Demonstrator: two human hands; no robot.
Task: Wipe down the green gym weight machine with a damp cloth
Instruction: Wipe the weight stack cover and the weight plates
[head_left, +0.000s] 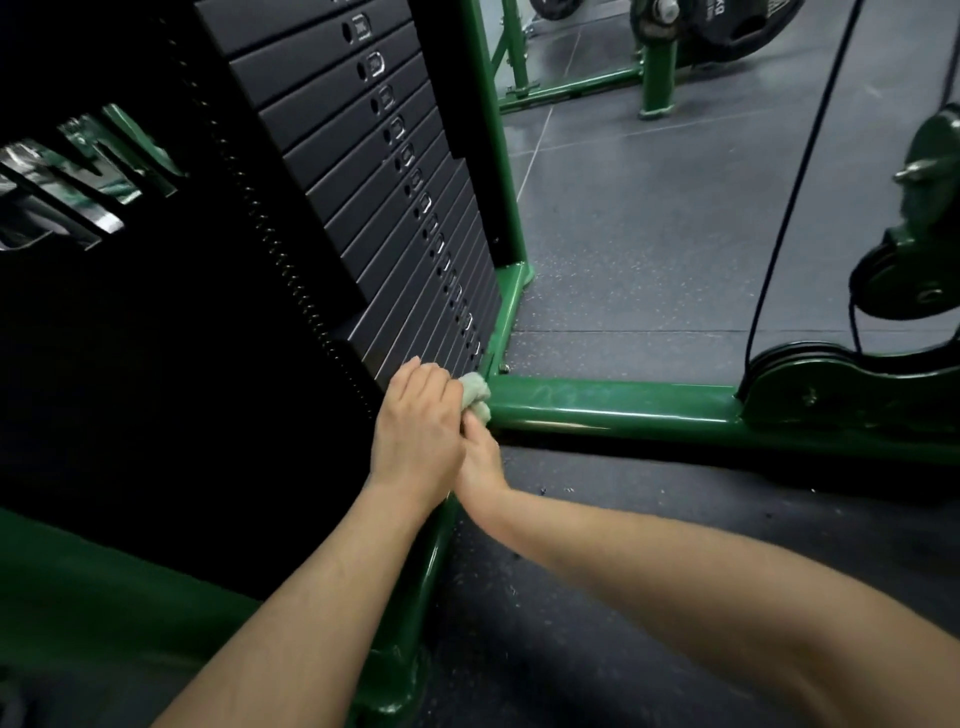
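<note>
Two hands are meeting at the corner of the green frame (597, 402) | left hand (418, 431) is curling over the cloth (477, 392) | right hand (480, 460) is pinching it from below | weight stack (384, 208) is standing just behind.

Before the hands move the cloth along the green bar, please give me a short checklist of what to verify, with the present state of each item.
1. Cloth in the grip: ok. The left hand and right hand both hold the small pale green bunched cloth.
2. Cloth meets the frame: ok. It sits at the corner where the horizontal green metal base bar begins.
3. Path along the bar: ok. Nothing lies on it up to the green pulley housing.
4. Black cable away from the hands: ok.
5. Fingers clear of the black weight plate stack: cannot tell; the left hand is very near its bottom plates.
6. Cloth damp: cannot tell.
</note>
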